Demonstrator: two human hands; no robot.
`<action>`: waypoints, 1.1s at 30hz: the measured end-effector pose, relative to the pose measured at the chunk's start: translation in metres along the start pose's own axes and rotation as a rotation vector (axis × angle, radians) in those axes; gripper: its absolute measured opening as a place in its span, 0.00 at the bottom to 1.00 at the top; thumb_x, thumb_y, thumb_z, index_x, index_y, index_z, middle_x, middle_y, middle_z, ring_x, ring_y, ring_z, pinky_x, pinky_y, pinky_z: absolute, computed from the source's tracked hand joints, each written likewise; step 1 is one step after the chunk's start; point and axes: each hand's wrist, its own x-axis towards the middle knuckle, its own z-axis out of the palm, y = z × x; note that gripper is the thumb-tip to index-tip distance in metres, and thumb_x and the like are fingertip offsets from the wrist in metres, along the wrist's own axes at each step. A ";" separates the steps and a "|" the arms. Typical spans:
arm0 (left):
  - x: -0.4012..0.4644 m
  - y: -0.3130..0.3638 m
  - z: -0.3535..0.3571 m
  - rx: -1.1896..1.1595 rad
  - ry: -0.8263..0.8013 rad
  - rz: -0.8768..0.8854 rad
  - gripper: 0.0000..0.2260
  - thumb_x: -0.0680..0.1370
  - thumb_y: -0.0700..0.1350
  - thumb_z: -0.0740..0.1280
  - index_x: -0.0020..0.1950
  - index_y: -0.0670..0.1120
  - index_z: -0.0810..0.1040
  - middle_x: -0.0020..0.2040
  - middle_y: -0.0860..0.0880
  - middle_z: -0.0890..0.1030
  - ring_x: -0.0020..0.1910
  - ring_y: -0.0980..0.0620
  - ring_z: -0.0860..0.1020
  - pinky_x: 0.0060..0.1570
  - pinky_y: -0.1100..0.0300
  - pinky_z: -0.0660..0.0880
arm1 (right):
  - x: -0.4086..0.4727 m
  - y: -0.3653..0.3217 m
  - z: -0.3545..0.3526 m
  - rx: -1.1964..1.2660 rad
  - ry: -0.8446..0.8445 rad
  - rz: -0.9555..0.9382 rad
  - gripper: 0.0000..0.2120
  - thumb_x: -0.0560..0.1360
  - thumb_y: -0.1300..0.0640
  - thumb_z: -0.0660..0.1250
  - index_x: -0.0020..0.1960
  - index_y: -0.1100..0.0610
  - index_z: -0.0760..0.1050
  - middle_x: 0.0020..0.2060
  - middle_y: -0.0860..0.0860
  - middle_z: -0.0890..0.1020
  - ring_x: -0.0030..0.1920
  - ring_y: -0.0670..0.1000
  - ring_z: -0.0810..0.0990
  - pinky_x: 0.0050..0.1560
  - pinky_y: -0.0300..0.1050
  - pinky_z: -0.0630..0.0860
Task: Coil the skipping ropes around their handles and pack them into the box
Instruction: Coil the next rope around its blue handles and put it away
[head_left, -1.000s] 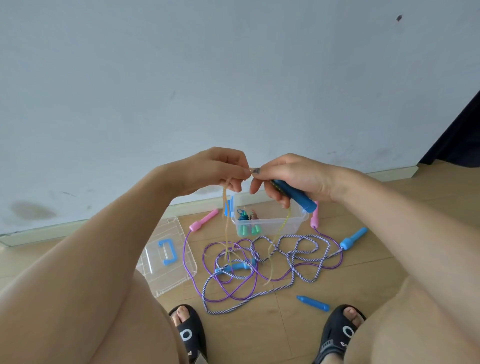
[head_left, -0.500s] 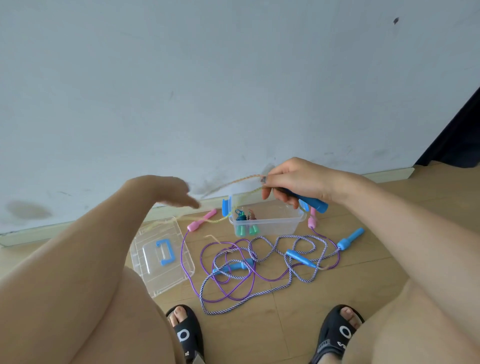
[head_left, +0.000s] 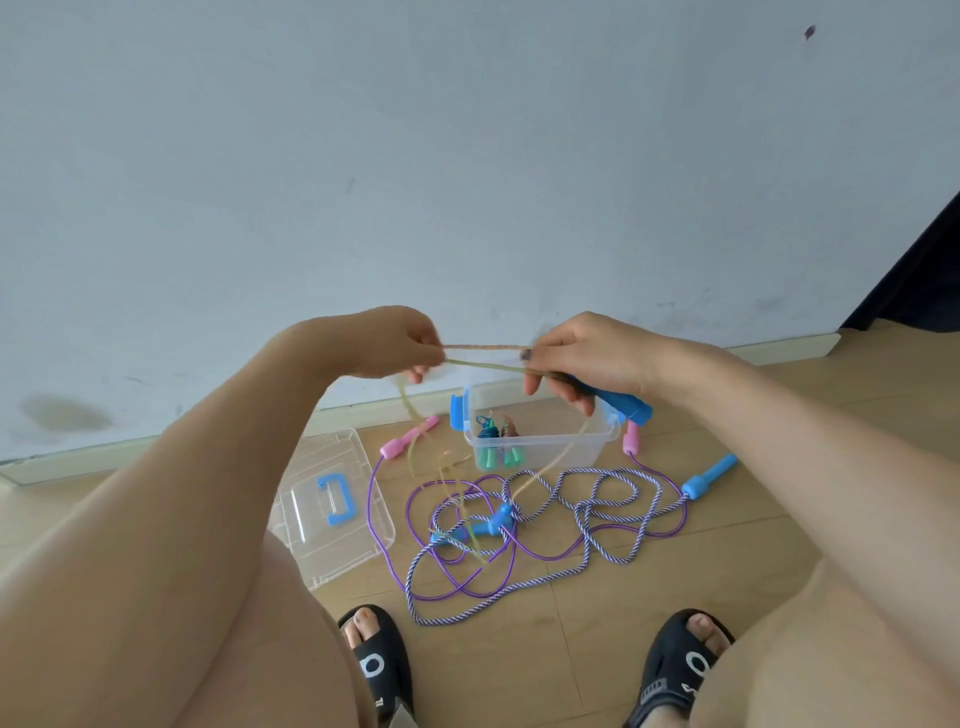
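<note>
We hold a blue handle (head_left: 618, 402) in our right hand (head_left: 587, 358), with the fingers curled tight around it. Our left hand (head_left: 395, 343) pinches the thin yellow rope (head_left: 485, 357) that comes out of that handle. The two hands are up in the air, a little apart, and the rope runs between them in two tight lines. The rest of the yellow rope hangs down to the wooden floor (head_left: 675, 582), and it looks blurry there, so we cannot tell just where it ends. Right under our hands sits the clear box (head_left: 550, 447), open, with some green-handled rope already inside. Its lid (head_left: 332, 499) lies flat just beside it. In front of the box two more ropes lie in one big tangle: a striped rope (head_left: 582, 525) with blue handles and a thin purple rope (head_left: 371, 499) with pink handles. We think the yellow rope is light and very floppy. It will bend any way we pull it, and it may slide off the smooth handle if we let it go slack. So we should keep the handle firm in one hand and pinch the rope close to the handle with the other, keeping it tight as we wind. The handle is hard, so it is the best place to grab. The tangle on the floor could snag the loose end.
</note>
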 end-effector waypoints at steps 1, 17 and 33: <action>0.004 -0.014 -0.006 0.147 0.073 -0.069 0.07 0.81 0.44 0.62 0.49 0.43 0.77 0.44 0.48 0.83 0.45 0.49 0.78 0.40 0.58 0.70 | -0.001 0.002 -0.003 0.002 0.001 0.013 0.17 0.82 0.54 0.60 0.46 0.64 0.80 0.24 0.50 0.74 0.25 0.52 0.71 0.31 0.41 0.71; -0.013 0.030 0.010 -0.628 -0.259 0.210 0.07 0.82 0.41 0.62 0.51 0.39 0.77 0.48 0.41 0.81 0.51 0.48 0.80 0.65 0.55 0.73 | 0.003 -0.012 0.001 0.221 0.015 -0.066 0.16 0.81 0.56 0.61 0.48 0.68 0.79 0.25 0.51 0.69 0.24 0.49 0.64 0.28 0.43 0.65; 0.008 -0.036 0.007 0.238 0.101 -0.194 0.13 0.83 0.49 0.58 0.60 0.41 0.74 0.57 0.44 0.77 0.51 0.46 0.73 0.48 0.56 0.67 | -0.003 -0.001 0.002 0.063 -0.060 0.073 0.15 0.82 0.56 0.60 0.48 0.66 0.79 0.27 0.52 0.71 0.25 0.51 0.69 0.27 0.42 0.70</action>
